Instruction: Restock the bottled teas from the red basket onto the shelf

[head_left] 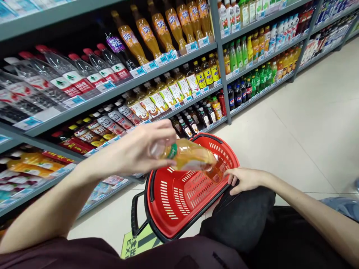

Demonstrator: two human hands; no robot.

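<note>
My left hand is closed around the neck end of a juice bottle with yellow-orange drink and a green mark near the top. It holds the bottle nearly level, bottom end to the right, over a red shopping basket. Inside the basket, at its right end, lies another bottle with amber drink, partly hidden by the held one. Beside my dark-clothed knee, my right hand has its fingers curled over the basket's near rim.
Shelves of drinks run along the left and back, with several rows of bottles. The basket's black handle hangs out at the left. A yellow-green floor sign lies below it. Pale tiled floor stretches to the right.
</note>
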